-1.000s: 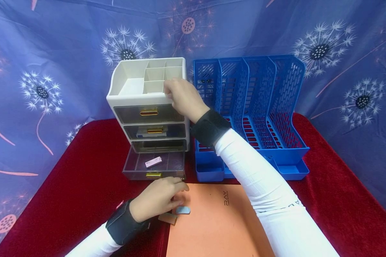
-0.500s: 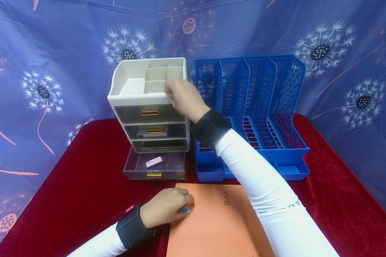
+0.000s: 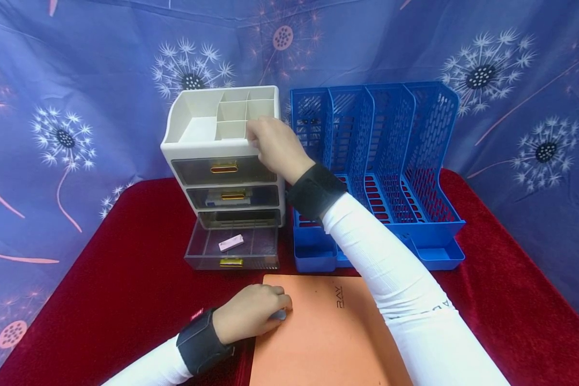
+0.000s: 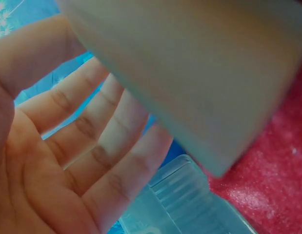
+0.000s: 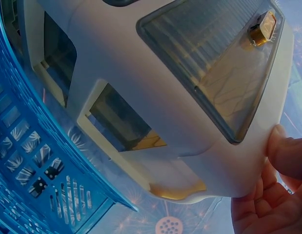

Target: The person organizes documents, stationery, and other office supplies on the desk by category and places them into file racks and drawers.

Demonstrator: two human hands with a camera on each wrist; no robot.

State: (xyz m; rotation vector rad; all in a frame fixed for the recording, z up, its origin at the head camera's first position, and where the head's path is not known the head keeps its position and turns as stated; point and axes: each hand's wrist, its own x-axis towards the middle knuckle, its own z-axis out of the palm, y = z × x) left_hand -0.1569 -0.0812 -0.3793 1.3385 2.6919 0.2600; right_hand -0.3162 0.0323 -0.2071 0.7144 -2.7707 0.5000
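My left hand (image 3: 251, 313) pinches a small light-blue block (image 3: 280, 315) between thumb and fingers, low over the upper left of an orange folder (image 3: 328, 338). In the left wrist view a large blurred tan shape (image 4: 204, 87), its kind unclear, hides my left fingertips (image 4: 151, 139) in part. My right hand (image 3: 277, 145) grips the top right front corner of a white desk organizer (image 3: 200, 149), thumb in front and fingers behind in the right wrist view. Its clear bottom drawer (image 3: 198, 263) is pulled out, with a small pink block (image 3: 231, 243) inside.
A blue perforated file rack (image 3: 316, 262) stands right of the organizer, very near its side. The middle drawer (image 3: 265, 197) holds something pale. Red cloth (image 3: 135, 279) covers the table, and a blue patterned curtain (image 3: 116, 48) hangs behind.
My left hand has moved slightly right and down, and its fingers have closed round the light-blue block. It now covers the tan block seen beside it earlier. My right hand stays put.
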